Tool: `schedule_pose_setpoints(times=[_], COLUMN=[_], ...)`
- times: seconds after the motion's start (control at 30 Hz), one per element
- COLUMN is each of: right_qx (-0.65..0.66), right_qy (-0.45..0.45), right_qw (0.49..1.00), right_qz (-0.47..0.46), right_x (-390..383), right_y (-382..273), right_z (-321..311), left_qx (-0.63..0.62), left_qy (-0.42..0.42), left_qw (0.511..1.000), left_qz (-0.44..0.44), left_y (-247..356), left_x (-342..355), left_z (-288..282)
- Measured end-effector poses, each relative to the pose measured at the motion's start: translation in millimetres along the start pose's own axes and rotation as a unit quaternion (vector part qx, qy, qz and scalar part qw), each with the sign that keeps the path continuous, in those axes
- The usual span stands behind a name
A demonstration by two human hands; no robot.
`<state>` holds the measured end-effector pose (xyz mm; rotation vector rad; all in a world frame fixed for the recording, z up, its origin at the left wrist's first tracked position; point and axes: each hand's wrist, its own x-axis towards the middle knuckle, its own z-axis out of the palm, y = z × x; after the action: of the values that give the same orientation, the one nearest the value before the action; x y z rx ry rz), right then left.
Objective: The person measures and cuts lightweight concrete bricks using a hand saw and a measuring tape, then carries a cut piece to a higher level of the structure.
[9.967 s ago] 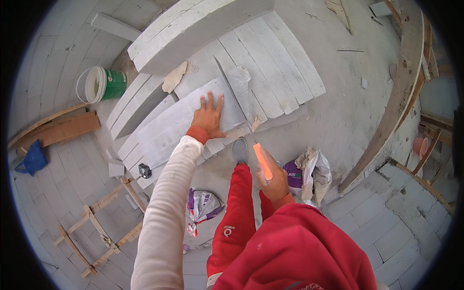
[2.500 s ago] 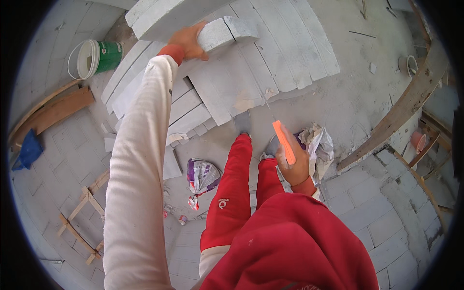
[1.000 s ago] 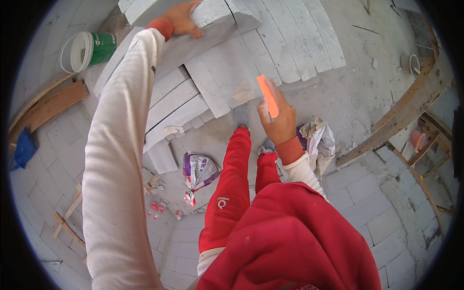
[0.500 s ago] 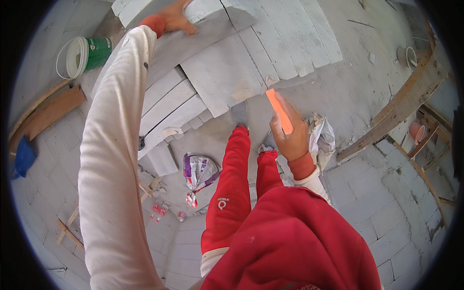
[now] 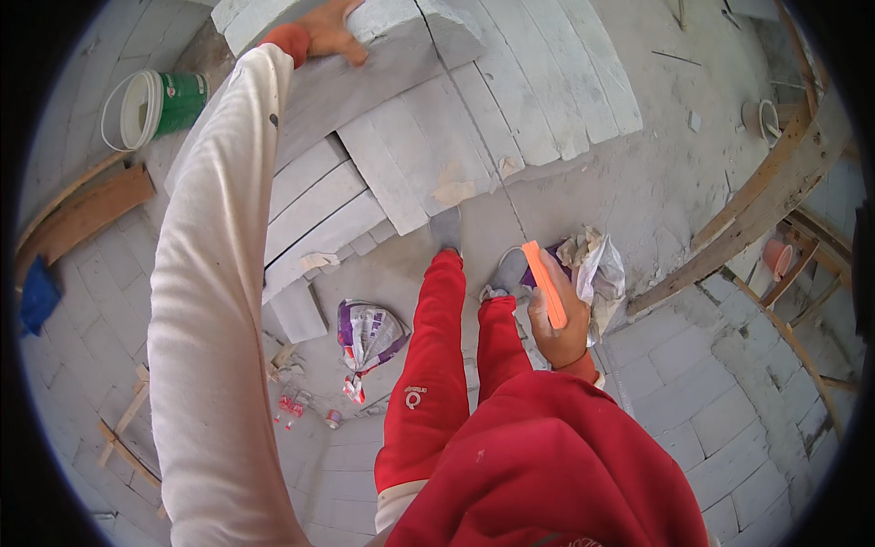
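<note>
Grasping the orange-handled saw [image 5: 545, 284], the right hand [image 5: 565, 317] lies outside the near edge of the stacked blocks [image 5: 406, 155]; open floor [image 5: 661, 146] borders their right side. The blade meets the pale upper block [image 5: 387, 59], cropped above. The left hand [image 5: 333, 34] rests there, fingertips cut off; whether it clasps cannot be told.

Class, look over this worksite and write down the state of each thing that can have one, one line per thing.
left hand: on the block, fingers running out of view
right hand: closed around the saw by its orange handle
saw: held, blade lined up with the cut
block: cut into, end piece in place
green-and-white bucket: open
purple-and-white bag: crumpled
</note>
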<state>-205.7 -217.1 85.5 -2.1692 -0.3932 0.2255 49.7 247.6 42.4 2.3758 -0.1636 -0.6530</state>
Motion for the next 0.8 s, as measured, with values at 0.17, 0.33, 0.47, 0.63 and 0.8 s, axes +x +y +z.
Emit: schedule_pose_setpoints(times=[0.17, 0.33, 0.47, 0.63, 0.8], right_qx=[0.026, 0.067, 0.006, 0.086, 0.025], right_qy=[0.008, -0.009, -0.014, -0.044, -0.016], right_qw=[0.999, 0.993, 0.999, 0.987, 0.999], right_qz=[0.037, 0.096, 0.038, 0.128, 0.041], right_x=[65, 55, -19, 70, 1], right_y=[22, 4, 12, 24, 12], right_z=[51, 41, 3, 57, 11], left_qx=[-0.035, 0.022, 0.013, 0.013, -0.016], left_qy=[-0.010, -0.027, -0.007, -0.002, -0.011], left_qw=[0.999, 0.999, 0.999, 0.998, 0.998], left_qz=[0.017, -0.007, -0.045, -0.060, -0.060], left_y=[2, -4, -8, 5, 9], left_x=[2, -9, 4, 1, -3], left_z=[4, 8, 4, 11, 1])
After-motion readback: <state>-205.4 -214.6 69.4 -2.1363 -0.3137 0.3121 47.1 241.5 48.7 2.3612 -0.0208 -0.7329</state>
